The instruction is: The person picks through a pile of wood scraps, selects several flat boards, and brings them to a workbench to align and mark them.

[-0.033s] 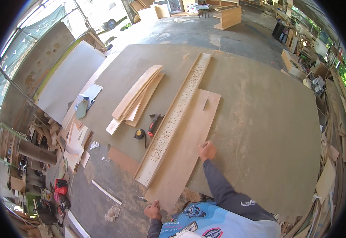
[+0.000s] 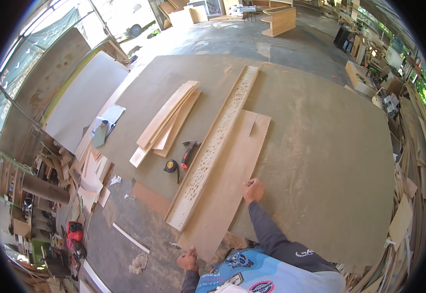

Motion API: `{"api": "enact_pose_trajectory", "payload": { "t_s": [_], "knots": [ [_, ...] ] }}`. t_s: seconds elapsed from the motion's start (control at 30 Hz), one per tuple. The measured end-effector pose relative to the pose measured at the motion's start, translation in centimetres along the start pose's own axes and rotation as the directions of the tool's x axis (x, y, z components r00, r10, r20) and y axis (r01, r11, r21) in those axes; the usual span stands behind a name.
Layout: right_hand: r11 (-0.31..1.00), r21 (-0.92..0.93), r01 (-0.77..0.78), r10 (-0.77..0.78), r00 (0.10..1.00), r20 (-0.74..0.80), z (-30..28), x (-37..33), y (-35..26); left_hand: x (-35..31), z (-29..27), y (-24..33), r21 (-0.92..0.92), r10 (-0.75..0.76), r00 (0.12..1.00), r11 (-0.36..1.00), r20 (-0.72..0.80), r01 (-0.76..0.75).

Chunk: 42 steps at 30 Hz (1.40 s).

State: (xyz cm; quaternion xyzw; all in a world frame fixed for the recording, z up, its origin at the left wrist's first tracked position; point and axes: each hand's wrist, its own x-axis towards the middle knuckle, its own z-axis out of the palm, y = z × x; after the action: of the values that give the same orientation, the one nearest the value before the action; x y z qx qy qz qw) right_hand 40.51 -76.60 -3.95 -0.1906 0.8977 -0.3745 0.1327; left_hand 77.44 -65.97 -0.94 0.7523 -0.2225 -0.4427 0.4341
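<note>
A long plywood board (image 2: 228,179) lies on the large brown work surface, its near end jutting past the front edge. At that near end's left corner, my left hand (image 2: 188,260) is closed on the board. My right hand (image 2: 253,190) has its fingers curled against the board's right edge, partway along. Beside the board on its left runs a long shallow wooden tray-like panel (image 2: 212,155) with raised rims and many small holes or spots. A thin dark item (image 2: 253,126) lies on the far part of the board.
Left of the panel are a claw hammer (image 2: 189,154), a tape measure (image 2: 171,166) and several stacked wood strips (image 2: 166,123). A blue-white packet (image 2: 111,117) lies at the surface's left edge. Scrap wood (image 2: 92,178) covers the floor at left, and board offcuts (image 2: 410,195) line the right side.
My right hand has slid slightly nearer to me along the board's right edge. My left hand stays at the near corner.
</note>
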Motion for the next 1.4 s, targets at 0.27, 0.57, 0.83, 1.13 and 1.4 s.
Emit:
{"api": "enact_pose_trajectory", "payload": {
  "t_s": [0.27, 0.57, 0.83, 1.13, 1.4],
  "knots": [
    [0.977, 0.092, -0.191, 0.190, 0.982, 0.023, -1.5, 1.7, -1.2, -0.4, 2.1, 1.4, 0.115, -0.048, 0.999, 0.992, 0.007, 0.047],
    [0.976, 0.082, -0.201, 0.204, 0.978, -0.038, -0.4, 8.8, -0.8, 0.1, 7.6, 2.3, 0.057, -0.101, 0.978, 0.994, 0.185, 0.092],
    [0.994, -0.034, -0.103, 0.097, 0.984, -0.147, 0.4, 16.4, -0.8, -1.5, 14.7, 5.3, 0.191, -0.106, 0.975, 0.979, 0.193, 0.069],
    [0.987, -0.143, 0.066, -0.098, 0.968, -0.229, 1.1, 12.2, -0.9, -0.6, 16.5, 6.8, 0.217, -0.147, 0.965, 0.971, 0.218, 0.099],
    [0.998, 0.043, -0.054, 0.055, 0.998, -0.026, -0.7, -2.5, -0.5, 1.0, 16.2, 5.2, 0.135, -0.159, 0.948, 0.983, 0.276, 0.126]
  ]
}}
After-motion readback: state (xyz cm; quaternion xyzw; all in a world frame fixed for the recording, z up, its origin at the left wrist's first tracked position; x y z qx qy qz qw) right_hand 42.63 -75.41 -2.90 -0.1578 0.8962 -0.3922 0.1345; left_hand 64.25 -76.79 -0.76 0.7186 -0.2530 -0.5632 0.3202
